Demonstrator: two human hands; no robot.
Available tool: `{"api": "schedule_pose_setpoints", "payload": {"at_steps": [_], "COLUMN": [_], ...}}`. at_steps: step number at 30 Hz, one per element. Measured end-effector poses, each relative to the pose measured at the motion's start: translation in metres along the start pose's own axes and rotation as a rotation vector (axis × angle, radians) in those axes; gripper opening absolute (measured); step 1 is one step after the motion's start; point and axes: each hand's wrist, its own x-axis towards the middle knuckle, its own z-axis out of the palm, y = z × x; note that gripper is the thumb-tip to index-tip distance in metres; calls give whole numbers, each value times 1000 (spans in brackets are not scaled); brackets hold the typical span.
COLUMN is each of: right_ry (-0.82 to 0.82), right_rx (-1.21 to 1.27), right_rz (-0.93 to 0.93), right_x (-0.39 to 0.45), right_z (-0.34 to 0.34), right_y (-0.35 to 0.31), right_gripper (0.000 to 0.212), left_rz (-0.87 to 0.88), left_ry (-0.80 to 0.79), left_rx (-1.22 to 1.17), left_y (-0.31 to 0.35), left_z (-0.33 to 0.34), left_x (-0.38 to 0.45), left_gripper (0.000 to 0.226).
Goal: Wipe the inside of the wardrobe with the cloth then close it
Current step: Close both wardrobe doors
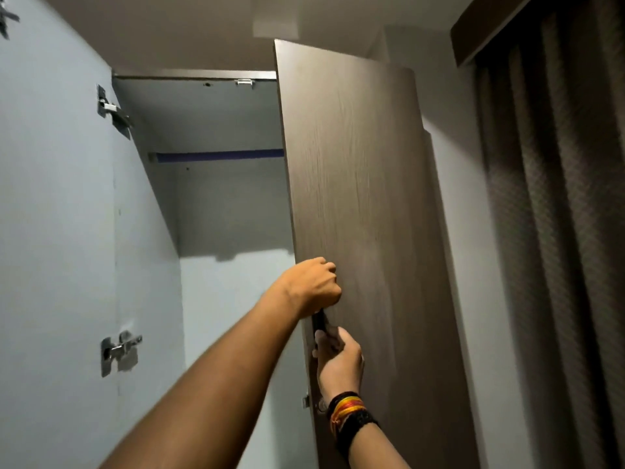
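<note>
Left hand (313, 286) and right hand (338, 360) gripping door handle (321, 321), wardrobe (233, 204) open

Both bare arms reached up and away from the body. The left arm stretched long from the lower left, its wrist bent slightly, and the left hand (313, 286) was curled into a closed grip, knuckles up and fingers wrapped out of sight. Just below and nearer, the right hand (338, 362) was also clenched, thumb uppermost, back of the hand facing the camera. The right wrist wore a stack of bands (348, 412), black, orange and yellow.
</note>
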Motion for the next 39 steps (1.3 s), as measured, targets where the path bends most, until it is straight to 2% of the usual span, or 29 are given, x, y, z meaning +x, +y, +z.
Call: {"api": "schedule_pose_setpoints", "payload": {"at_steps": [4,8,11,14,16,19,21,24,26,28,30,33,39], "right_ry": [-47,-66,-59,-17,4,-22,-59,-134,-132,-121,-155,-292,-392], "right_rx": [-175,-280,-296,-305,-285,-283,-311,-464,-714,-895,-1073,-1250,-1227], "right_rz": [-97,-170,-224,-265,-270,-270,-248,-255,-454,-709,-919,-1158,-1539], "right_x": [21,42,49,53,58,61,62,60,54,44,35,19,-18], "right_z": [15,26,30,33,32,32,29,18,9,2,-3,1,46], "right_y": [13,31,43,53,60,59,53,33,20,12,3,-10,-49], "right_gripper": [20,20,16,24,21,27,29,25,24,48,63,71,68], "left_rz": [-62,-84,-72,-69,-74,-95,-155,-384,-555,-733,-866,-978,-1281], "left_ry": [-19,-35,-22,11,-15,-28,-5,76,155,217,271,326,434], "left_rx": [-11,0,-20,-35,-11,-14,-68,-270,-426,-539,-621,-633,-638], "left_y": [-6,-10,-17,-24,-27,-25,-17,9,38,66,84,96,87], "left_z": [31,60,70,73,73,72,68,72,85,91,90,78,48], "left_x": [11,22,28,32,36,38,30,9,-5,-22,-36,-64,-132], "left_gripper": [15,19,18,19,22,22,18,24,49,71,67,60,58]}}
